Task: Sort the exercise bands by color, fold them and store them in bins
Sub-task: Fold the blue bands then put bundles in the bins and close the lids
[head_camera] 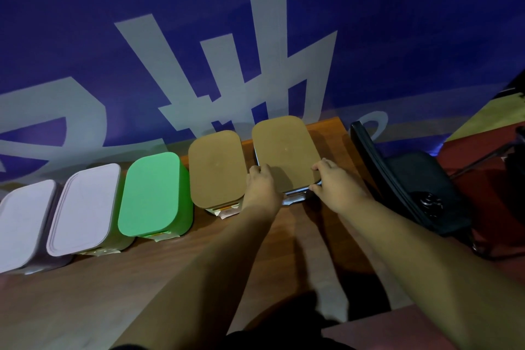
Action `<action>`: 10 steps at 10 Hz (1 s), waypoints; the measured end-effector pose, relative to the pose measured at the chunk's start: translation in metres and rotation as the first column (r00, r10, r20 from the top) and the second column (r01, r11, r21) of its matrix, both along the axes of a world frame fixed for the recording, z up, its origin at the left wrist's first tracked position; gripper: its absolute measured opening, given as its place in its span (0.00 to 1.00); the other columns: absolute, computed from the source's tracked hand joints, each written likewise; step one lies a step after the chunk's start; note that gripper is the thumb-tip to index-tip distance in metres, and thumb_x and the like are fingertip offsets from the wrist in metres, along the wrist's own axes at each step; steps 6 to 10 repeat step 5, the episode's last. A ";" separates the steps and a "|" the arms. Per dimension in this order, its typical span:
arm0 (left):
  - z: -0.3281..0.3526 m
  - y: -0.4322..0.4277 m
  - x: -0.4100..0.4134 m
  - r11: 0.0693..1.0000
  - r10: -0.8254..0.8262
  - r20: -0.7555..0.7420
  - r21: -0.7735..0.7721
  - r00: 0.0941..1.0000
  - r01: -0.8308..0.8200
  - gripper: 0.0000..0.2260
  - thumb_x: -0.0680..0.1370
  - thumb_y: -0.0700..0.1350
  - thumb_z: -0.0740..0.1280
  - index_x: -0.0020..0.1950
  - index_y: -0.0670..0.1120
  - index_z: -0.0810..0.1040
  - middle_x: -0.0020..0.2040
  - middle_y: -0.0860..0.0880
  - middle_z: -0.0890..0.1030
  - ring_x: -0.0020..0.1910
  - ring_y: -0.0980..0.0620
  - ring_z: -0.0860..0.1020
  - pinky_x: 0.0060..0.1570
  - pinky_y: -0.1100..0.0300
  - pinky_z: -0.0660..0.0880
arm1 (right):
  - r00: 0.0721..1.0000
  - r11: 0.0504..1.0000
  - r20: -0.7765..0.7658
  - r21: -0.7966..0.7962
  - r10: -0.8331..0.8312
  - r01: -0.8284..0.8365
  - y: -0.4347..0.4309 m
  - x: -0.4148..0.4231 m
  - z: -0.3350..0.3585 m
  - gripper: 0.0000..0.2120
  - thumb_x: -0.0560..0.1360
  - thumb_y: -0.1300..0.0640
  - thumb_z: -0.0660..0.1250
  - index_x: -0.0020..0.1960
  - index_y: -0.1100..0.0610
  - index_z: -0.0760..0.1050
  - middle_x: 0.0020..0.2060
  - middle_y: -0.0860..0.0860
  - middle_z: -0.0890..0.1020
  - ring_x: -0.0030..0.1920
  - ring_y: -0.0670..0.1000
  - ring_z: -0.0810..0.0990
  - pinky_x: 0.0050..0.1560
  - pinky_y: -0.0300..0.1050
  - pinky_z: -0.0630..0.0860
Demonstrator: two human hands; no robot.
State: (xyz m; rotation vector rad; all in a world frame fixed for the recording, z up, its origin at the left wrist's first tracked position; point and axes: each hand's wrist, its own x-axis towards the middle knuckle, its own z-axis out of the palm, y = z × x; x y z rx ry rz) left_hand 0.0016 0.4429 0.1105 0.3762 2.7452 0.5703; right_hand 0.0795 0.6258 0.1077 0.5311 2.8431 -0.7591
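Several lidded bins stand in a row along the back of a wooden table (284, 236). The rightmost bin has a tan lid (284, 145). My left hand (261, 185) grips the lid's near left edge, and my right hand (335, 182) grips its near right corner, thumb under the rim. To the left stand another tan-lidded bin (217, 165), a green-lidded bin (152, 193) and two pale lilac-lidded bins (85, 207) (22, 221). No exercise bands show; every bin's contents are hidden by its lid.
A blue banner (255, 23) with large pale characters hangs right behind the bins. A black chair (409, 179) stands just past the table's right edge, with red floor (483, 156) beyond it. Paper labels poke out under the bins' near sides.
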 end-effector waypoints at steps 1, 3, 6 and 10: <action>0.002 -0.001 -0.001 1.000 0.004 0.012 0.009 1.000 -0.004 0.33 0.73 0.44 0.81 0.73 0.45 0.68 0.70 0.44 0.70 0.69 0.43 0.71 0.70 0.48 0.72 | 1.000 1.000 -0.005 0.005 0.010 -0.010 0.000 0.001 0.000 0.21 0.82 0.53 0.71 0.73 0.54 0.71 0.74 0.51 0.71 0.66 0.57 0.79 0.60 0.50 0.78; 0.010 -0.004 -0.003 0.999 0.006 0.052 0.032 0.999 -0.008 0.32 0.75 0.42 0.78 0.75 0.44 0.66 0.70 0.43 0.70 0.68 0.43 0.74 0.69 0.50 0.74 | 1.000 1.000 0.028 0.010 -0.007 0.007 -0.002 0.002 0.005 0.24 0.82 0.53 0.71 0.76 0.51 0.68 0.83 0.53 0.63 0.76 0.58 0.72 0.69 0.53 0.77; 0.015 -0.013 -0.005 0.998 -0.046 0.037 0.033 0.998 0.045 0.31 0.75 0.43 0.79 0.73 0.44 0.68 0.69 0.43 0.71 0.64 0.42 0.77 0.65 0.49 0.78 | 0.999 0.996 0.027 0.082 -0.019 0.017 -0.004 -0.002 0.024 0.25 0.82 0.49 0.70 0.77 0.51 0.69 0.82 0.51 0.61 0.74 0.58 0.73 0.67 0.54 0.78; 0.015 -0.013 -0.005 0.998 -0.046 0.037 0.033 0.998 0.045 0.31 0.75 0.43 0.79 0.73 0.44 0.68 0.69 0.43 0.71 0.64 0.42 0.77 0.65 0.49 0.78 | 0.999 0.996 0.027 0.082 -0.019 0.017 -0.004 -0.002 0.024 0.25 0.82 0.49 0.70 0.77 0.51 0.69 0.82 0.51 0.61 0.74 0.58 0.73 0.67 0.54 0.78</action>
